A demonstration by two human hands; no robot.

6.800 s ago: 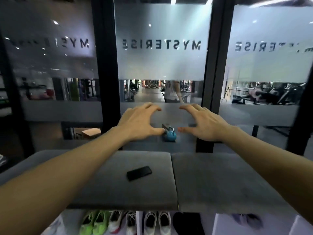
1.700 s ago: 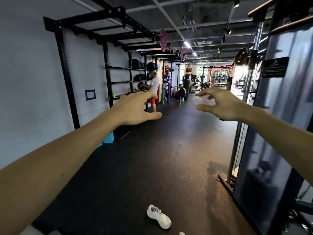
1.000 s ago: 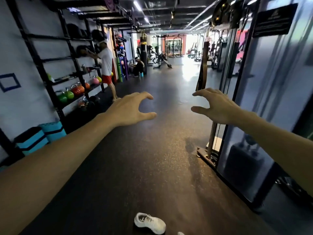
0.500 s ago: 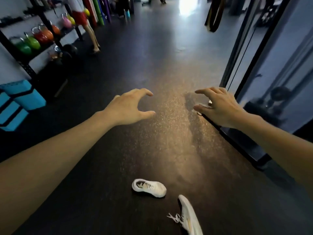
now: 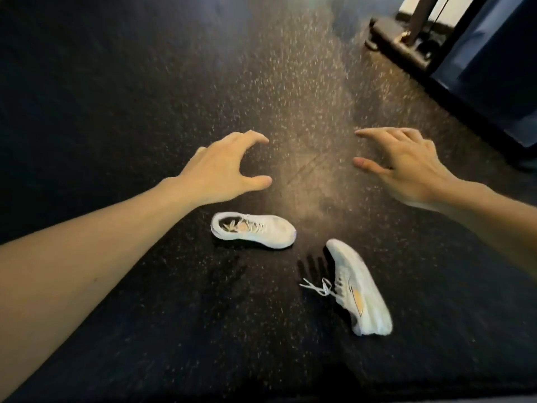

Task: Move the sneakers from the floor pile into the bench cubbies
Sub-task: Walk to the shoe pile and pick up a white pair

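Two white sneakers lie apart on the dark speckled gym floor. One sneaker point(image 5: 255, 233) sits upright, toe to the right, just below my left hand point(image 5: 220, 170). The other sneaker point(image 5: 359, 289) lies tipped on its side to the right, laces loose, an orange lightning mark on its flank. My left hand hovers above the floor with fingers spread and holds nothing. My right hand point(image 5: 406, 164) hovers at the same height further right, fingers relaxed, also holding nothing. The bench and its cubbies are out of view.
The base of a gym machine point(image 5: 398, 39) and a dark blue panel point(image 5: 494, 62) stand at the upper right. Dark rubber floor point(image 5: 116, 82) stretches to the left and ahead.
The view has tilted down from the gym aisle to the floor. Both sneakers now sit in the middle of the view, under my outstretched hands, which stay spread and hold nothing.
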